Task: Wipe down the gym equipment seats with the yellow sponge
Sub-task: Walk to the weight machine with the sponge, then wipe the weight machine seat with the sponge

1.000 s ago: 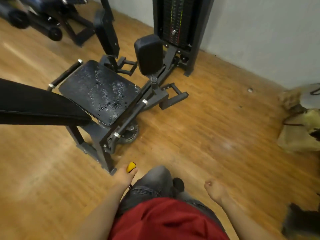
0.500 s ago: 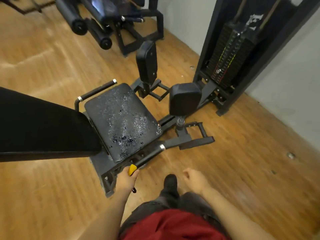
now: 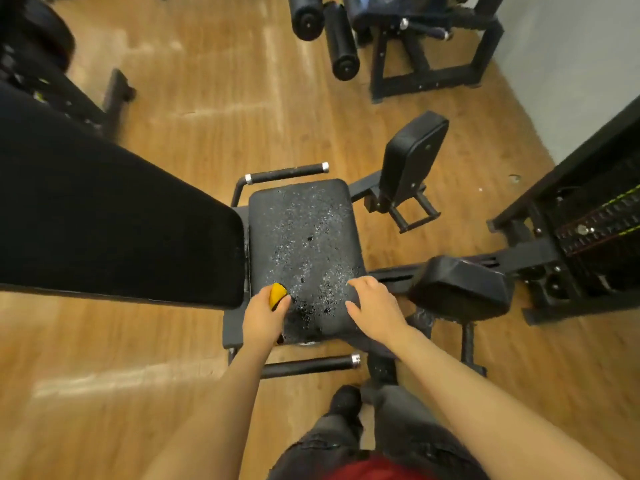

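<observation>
My left hand grips the yellow sponge at the near corner of the seat; my right hand rests open on it. The seat looks speckled all over, so wiping has barely begun.

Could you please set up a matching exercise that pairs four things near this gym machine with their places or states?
Column one:
1. yellow sponge
2. black padded seat
3. right hand
4. black foam rollers

Column two:
A. at the top of the view, on another machine
B. gripped in the left hand
C. speckled with white flecks
D. resting with relaxed fingers on the seat's near right edge

Pairs: 1-B, 2-C, 3-D, 4-A
</observation>
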A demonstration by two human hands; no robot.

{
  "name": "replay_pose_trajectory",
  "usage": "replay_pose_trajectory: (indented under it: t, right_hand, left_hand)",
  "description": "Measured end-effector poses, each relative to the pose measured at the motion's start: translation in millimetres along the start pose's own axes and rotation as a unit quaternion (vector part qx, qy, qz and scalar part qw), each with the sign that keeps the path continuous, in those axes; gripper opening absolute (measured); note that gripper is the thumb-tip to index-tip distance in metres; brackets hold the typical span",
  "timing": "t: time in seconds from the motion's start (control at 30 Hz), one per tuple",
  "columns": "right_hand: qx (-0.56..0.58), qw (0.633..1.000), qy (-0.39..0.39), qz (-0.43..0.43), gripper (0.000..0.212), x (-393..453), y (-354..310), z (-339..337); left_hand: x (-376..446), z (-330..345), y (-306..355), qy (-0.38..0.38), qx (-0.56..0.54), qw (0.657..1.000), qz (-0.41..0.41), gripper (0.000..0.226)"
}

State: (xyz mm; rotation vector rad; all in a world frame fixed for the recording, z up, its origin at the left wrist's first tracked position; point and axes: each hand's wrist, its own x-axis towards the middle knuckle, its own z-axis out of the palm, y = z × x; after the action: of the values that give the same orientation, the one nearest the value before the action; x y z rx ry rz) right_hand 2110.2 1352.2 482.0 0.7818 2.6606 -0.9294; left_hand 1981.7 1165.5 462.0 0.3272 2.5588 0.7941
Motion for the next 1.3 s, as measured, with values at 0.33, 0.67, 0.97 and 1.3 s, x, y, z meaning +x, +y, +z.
replay_pose_trajectory:
  t: [0.33, 0.67, 0.97, 1.3]
  right_hand:
    - [-0.032, 0.999, 0.005, -0.024, 0.062, 131, 14, -27]
    - [-0.098, 0.995, -0.01, 0.014, 0.063, 225, 19, -6]
    - [-0.113, 0.992, 0.046, 0.035, 0.064, 287, 22, 40]
    - [-0.106, 0.988, 0.1, 0.043, 0.061, 310, 40, 72]
  left_hand:
    - [67, 0, 32, 0.024, 0.07, 0.997, -0.019, 0.032]
    - [194, -8, 31, 0.017, 0.093, 0.995, 0.019, 0.043]
    - [294, 17, 8, 0.015, 0.128, 0.988, 0.079, 0.054]
    - [303, 56, -13, 0.03, 0.229, 0.971, 0.064, 0.056]
